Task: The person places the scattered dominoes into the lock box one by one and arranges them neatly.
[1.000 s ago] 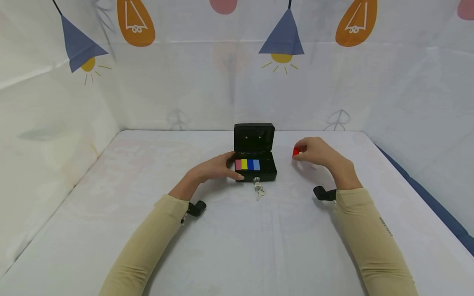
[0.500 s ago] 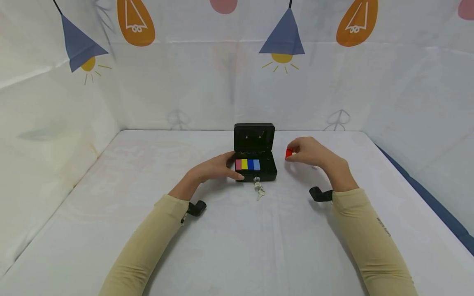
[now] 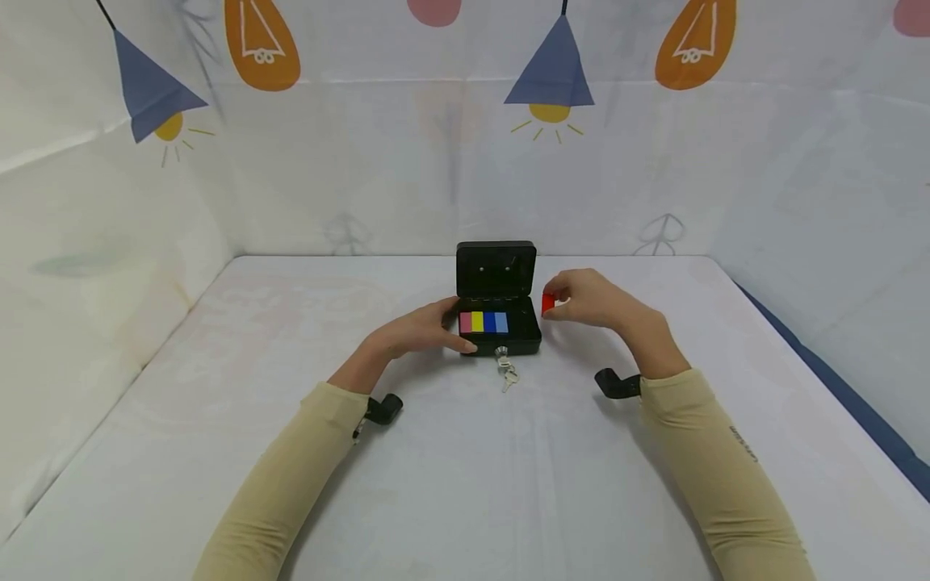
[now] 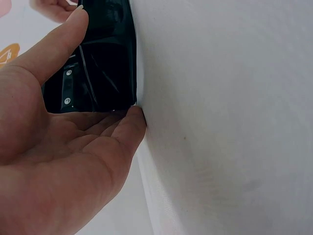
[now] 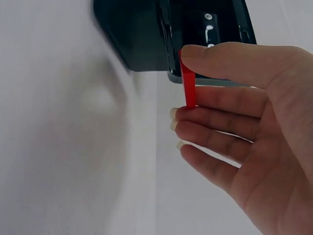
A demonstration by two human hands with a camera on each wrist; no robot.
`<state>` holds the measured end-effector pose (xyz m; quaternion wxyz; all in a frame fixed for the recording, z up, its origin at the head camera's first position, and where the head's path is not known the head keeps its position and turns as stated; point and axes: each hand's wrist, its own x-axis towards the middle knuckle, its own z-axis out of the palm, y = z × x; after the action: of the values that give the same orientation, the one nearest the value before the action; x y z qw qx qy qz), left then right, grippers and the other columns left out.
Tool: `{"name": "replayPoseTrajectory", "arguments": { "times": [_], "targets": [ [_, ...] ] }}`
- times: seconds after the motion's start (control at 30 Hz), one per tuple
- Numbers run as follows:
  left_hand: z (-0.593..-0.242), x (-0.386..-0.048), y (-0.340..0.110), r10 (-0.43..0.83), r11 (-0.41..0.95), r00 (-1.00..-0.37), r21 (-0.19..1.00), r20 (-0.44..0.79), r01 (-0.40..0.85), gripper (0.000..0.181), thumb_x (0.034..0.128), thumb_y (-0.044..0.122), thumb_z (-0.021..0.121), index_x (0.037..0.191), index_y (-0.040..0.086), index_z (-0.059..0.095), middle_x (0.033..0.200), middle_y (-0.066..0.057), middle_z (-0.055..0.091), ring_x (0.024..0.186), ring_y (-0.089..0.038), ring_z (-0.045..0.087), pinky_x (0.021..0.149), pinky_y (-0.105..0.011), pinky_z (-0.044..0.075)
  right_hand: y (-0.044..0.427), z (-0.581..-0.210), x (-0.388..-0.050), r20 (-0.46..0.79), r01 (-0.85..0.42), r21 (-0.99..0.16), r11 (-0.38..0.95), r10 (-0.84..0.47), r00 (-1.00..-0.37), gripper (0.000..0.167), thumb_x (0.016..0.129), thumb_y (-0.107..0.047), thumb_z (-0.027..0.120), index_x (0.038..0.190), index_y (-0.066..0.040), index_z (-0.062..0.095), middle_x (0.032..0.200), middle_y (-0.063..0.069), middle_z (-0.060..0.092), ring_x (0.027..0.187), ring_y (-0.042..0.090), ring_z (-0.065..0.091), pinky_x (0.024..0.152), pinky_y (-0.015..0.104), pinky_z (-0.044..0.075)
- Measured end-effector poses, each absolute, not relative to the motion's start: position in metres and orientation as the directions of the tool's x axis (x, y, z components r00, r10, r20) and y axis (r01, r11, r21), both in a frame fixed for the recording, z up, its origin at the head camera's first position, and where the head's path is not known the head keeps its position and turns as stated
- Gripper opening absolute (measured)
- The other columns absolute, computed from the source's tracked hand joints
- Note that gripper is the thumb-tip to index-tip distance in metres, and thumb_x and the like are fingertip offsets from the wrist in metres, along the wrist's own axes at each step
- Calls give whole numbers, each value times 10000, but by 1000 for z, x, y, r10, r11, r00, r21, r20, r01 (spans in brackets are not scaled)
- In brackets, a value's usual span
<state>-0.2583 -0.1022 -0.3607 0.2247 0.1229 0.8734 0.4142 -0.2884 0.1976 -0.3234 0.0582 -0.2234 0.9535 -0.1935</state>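
Observation:
A black cash box (image 3: pixel 525 335) stands with its lid (image 3: pixel 496 270) raised at the back of the table. In its left part lie several flat coloured blocks (image 3: pixel 477 322), side by side: pink, yellow, dark blue and light blue. My left hand (image 3: pixel 414 332) holds the box at its left side, thumb along the front and fingers round towards the back. Between thumb and fingers, my right hand (image 3: pixel 592 298) pinches a thin red block (image 3: pixel 548 303) just beyond the box's right edge. The right wrist view has this red block (image 5: pixel 189 88) on edge, thumb against its top end.
Keys (image 3: pixel 509 374) hang from the lock on the box's front. White cloth covers the table (image 3: pixel 465 476). Behind it rises a white curtain (image 3: pixel 363 169) printed with lamps and bulbs. Each wrist bears a small black camera (image 3: pixel 617 384).
My right hand has moved left with the red block, closing up to the right side of the cash box. My left hand stays on the box.

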Motion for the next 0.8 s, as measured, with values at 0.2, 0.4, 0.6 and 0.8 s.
{"name": "replayPoseTrajectory", "arguments": {
  "times": [0.2,0.4,0.6,0.8],
  "targets": [
    [-360,-258,-102,393,636,-870,772,-298,22,1053,813,394,798,1607,182,140,1673,-17,195,1533,-230,210,1240,-527,211,190,-322,-286,-14,-418,-386,822,-458,-889,381,865,-231,723,1191,-37,687,1158,132,686,1100,317,593,970,496,511],
    [-361,-259,-103,401,628,-866,778,-298,23,1061,806,393,805,1607,183,142,1671,-14,198,1531,-226,214,1242,-526,207,182,-322,-284,-1,-443,-388,808,-481,-877,399,867,-244,726,1203,-33,682,1166,133,680,1104,325,594,973,495,514],
    [-361,-260,-103,395,640,-866,768,-307,20,1069,805,412,803,1608,181,136,1672,-15,198,1531,-224,214,1238,-526,218,178,-322,-282,28,-473,-365,802,-498,-867,425,865,-253,743,1208,-13,674,1162,138,678,1106,335,597,972,486,509],
    [-359,-259,-103,394,643,-863,765,-317,13,1053,816,405,796,1607,179,139,1668,-19,209,1516,-225,235,1236,-518,229,170,-324,-280,19,-483,-355,800,-511,-859,427,877,-275,731,1214,-22,671,1153,124,667,1099,324,594,958,464,527]
  ]
}}
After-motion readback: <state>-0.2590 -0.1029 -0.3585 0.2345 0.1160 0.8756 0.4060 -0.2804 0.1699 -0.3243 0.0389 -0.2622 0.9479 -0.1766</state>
